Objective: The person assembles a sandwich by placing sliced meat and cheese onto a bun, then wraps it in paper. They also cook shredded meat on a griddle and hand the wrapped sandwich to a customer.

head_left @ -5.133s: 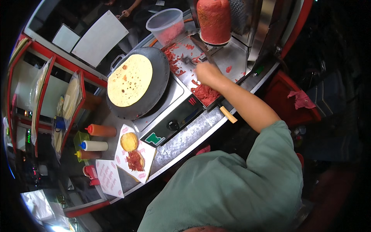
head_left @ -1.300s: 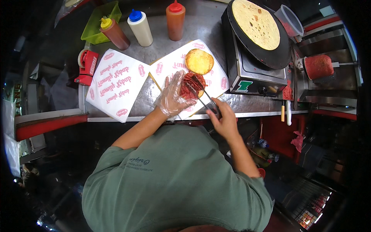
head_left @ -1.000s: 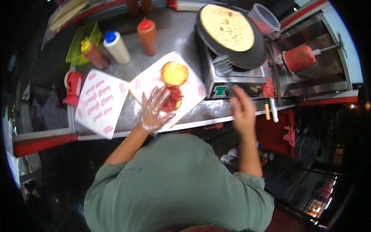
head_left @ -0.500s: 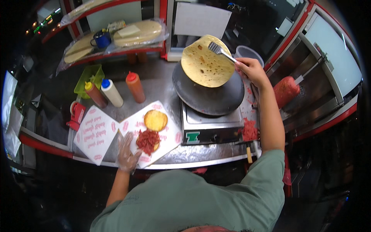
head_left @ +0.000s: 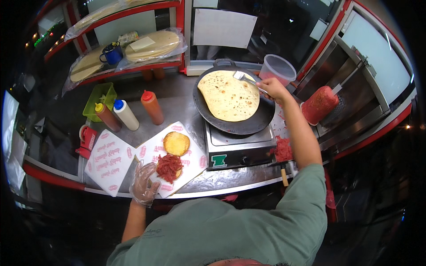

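Observation:
My right hand [head_left: 274, 90] is closed round the handle of a slotted metal spatula [head_left: 243, 77]. The spatula's head touches the far right part of a round flatbread [head_left: 228, 97], which lies on a black griddle pan [head_left: 262, 122]. My left hand [head_left: 144, 182], in a clear plastic glove, is open with its fingers loosely bent and nothing visible in it. It rests by the near left edge of a printed paper sheet [head_left: 191, 164]. On that sheet sit shaved reddish meat [head_left: 169, 168] on a bun half and, just beyond, another bun half [head_left: 176, 143], cut face up.
Left of the burner [head_left: 239, 142] stand a red-orange bottle [head_left: 152, 108], a white bottle [head_left: 126, 116] and a brown bottle [head_left: 108, 118]. A second paper sheet [head_left: 109, 162] lies farther left. At right are a meat spit [head_left: 320, 104], meat scraps [head_left: 283, 149] and a clear tub [head_left: 278, 68].
The flatbread was lifted and tilted above the pan; now it lies on it. My right hand has come down and left with the spatula. My left hand's fingers have bent more.

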Motion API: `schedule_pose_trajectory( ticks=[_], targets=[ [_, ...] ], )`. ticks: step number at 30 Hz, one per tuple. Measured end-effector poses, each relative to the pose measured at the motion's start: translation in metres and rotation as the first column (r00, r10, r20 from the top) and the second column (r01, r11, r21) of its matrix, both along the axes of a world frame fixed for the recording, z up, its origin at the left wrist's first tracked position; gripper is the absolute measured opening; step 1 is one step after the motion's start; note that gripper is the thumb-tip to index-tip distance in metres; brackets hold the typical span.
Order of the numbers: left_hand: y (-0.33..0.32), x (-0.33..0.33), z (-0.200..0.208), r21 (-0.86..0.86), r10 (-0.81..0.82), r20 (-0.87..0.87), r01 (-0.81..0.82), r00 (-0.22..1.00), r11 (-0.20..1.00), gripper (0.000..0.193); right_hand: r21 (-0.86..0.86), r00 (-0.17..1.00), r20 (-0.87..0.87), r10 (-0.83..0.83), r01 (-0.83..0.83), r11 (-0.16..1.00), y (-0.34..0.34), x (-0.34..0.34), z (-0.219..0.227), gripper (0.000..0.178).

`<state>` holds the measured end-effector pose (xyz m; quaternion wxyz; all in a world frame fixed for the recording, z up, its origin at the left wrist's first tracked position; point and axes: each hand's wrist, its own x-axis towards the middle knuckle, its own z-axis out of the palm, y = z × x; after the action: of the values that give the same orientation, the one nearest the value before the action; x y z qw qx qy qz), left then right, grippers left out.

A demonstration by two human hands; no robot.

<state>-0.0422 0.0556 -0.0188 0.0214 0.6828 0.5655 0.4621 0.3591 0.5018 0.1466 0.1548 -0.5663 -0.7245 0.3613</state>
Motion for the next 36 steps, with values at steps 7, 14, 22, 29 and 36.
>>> schedule_pose_trajectory(
  ticks=[7, 14, 22, 29, 36],
  targets=[
    [-0.015, 0.004, -0.008, 0.013, -0.041, 0.055, 0.040, 0.998, 0.999, 0.037, 0.158, 0.855, -0.353, 0.380, -0.346, 0.925, -0.038, 0.029, 0.108, 0.035],
    [-0.075, -0.015, -0.030, -0.086, 0.262, 0.052, -0.257, 0.964, 0.963, 0.037, 0.215, 0.973, -0.031, -0.228, 0.230, 0.949, -0.078, 0.173, -0.010, 0.036],
    [0.072, -0.100, 0.086, 0.233, 0.133, -0.006, -0.128, 0.991, 0.964, 0.021, 0.721, 0.839, 0.357, -0.410, 0.031, 0.692, -0.153, 0.164, -0.138, 0.042],
    [0.355, -0.172, 0.201, 0.198, -0.005, 0.032, -0.001, 0.999, 0.980, 0.038, 0.647, 0.858, -0.498, -0.125, 0.463, 0.605, -0.242, 0.007, -0.056, 0.023],
    [0.362, -0.144, 0.250, -0.322, 0.352, -0.489, -0.540, 0.798, 0.778, 0.067, 0.381, 0.875, -0.424, 0.233, -0.062, 0.923, -0.409, -0.095, -0.094, 0.016]
  ],
)
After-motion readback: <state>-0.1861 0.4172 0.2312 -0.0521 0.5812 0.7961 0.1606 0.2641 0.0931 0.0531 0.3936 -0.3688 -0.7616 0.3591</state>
